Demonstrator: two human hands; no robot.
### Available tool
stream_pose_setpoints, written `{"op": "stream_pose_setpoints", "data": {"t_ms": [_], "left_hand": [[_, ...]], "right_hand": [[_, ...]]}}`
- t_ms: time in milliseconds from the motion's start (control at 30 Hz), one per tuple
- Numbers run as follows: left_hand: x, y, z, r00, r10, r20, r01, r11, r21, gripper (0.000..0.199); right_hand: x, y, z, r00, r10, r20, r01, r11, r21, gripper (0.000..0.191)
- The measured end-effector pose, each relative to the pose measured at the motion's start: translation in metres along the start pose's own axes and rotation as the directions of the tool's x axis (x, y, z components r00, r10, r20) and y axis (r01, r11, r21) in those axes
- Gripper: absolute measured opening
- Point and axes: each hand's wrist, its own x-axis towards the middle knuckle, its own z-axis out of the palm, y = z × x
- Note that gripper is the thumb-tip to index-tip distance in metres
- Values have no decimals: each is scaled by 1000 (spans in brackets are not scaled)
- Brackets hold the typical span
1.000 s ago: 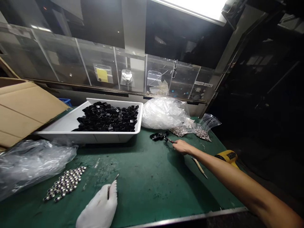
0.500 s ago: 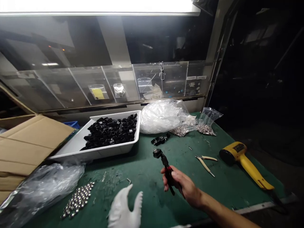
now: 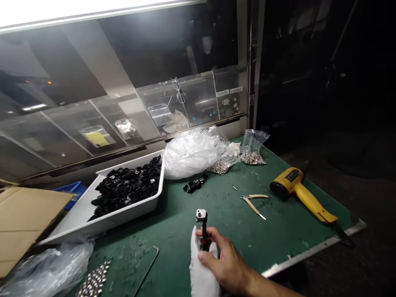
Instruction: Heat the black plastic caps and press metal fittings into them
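In the head view both hands meet around one slim black-and-red tool near the front of the bench. At its upper end sits a small block with a bright metal fitting. My right hand, bare, has its fingers and thumb closed about the tool from the right. My left hand, in a white glove, wraps it from the left and below. The tool's lower part is hidden by the hands, so its exact kind cannot be told. To the left lies a bent hex key.
A white tray holds many black parts. Around it are a cardboard box, clear plastic bags and bags of small metal pieces. Cream-handled pliers, a yellow heat gun and metal pieces lie on the green mat.
My left hand has come over to the right and closed on the tool beside my right hand. The tool has turned more upright. The view has swung right, and the hex key is uncovered.
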Motion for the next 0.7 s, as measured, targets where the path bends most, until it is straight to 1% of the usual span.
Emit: {"op": "stream_pose_setpoints", "data": {"t_ms": [67, 100, 133, 167, 200, 233, 267, 300, 333, 367, 400, 433, 467, 500, 533, 600, 667, 700], "left_hand": [[1, 1, 4, 999, 25, 31, -25, 1000, -18, 74], [3, 2, 2, 997, 25, 76, -25, 1000, 1, 75], [7, 4, -2, 991, 13, 131, -17, 999, 34, 69], [11, 7, -7, 984, -6, 177, -6, 997, 72, 61], [18, 9, -14, 979, -25, 201, 3, 994, 109, 53], [25, 11, -20, 978, -36, 207, 7, 990, 139, 47], [34, 12, -26, 978, -34, 204, -1, 986, 168, 43], [43, 12, -32, 980, -15, 197, -24, 981, 192, 41], [53, 10, -36, 981, 19, 193, -61, 975, 213, 39], [61, 8, -39, 980, 56, 190, -100, 968, 229, 38], [70, 4, -42, 979, 89, 182, -132, 962, 238, 37], [76, 0, -43, 979, 111, 171, -151, 958, 245, 36], [82, -5, -44, 980, 120, 159, -158, 955, 251, 35], [85, -9, -44, 982, 121, 146, -155, 954, 255, 35], [88, -13, -44, 984, 115, 137, -147, 956, 255, 34], [88, -19, -43, 987, 100, 123, -128, 959, 254, 34], [86, -21, -42, 990, 87, 111, -113, 960, 255, 34], [85, -21, -42, 992, 80, 101, -104, 961, 258, 34]], "right_hand": [[0, 0, -1, 1000, -10, -18, 10, 999, -50, 42], [0, 1, -5, 999, -36, -19, 33, 994, -103, 42], [0, 3, -12, 996, -87, -13, 83, 980, -184, 44], [-1, 5, -23, 987, -163, 0, 156, 946, -285, 46], [-2, 8, -39, 967, -255, 8, 237, 888, -395, 47], [-3, 11, -59, 932, -361, 11, 318, 805, -502, 47], [-5, 14, -84, 892, -451, -8, 360, 723, -589, 43], [-7, 18, -111, 854, -512, -93, 327, 666, -670, 37], [-9, 22, -140, 785, -586, -200, 255, 600, -758, 36], [-10, 26, -170, 723, -632, -280, 127, 519, -845, 39], [-11, 32, -199, 688, -638, -348, -44, 441, -896, 45], [-12, 37, -224, 679, -603, -419, -229, 367, -901, 55], [-13, 43, -246, 684, -530, -502, -400, 303, -865, 62], [-14, 49, -263, 706, -430, -563, -517, 230, -825, 68], [-15, 54, -276, 725, -335, -602, -583, 168, -795, 72], [-18, 61, -292, 736, -207, -644, -646, 69, -760, 76], [-19, 64, -299, 727, -155, -669, -675, 20, -738, 75], [-19, 63, -302, 720, -138, -680, -685, 12, -728, 73]]}}
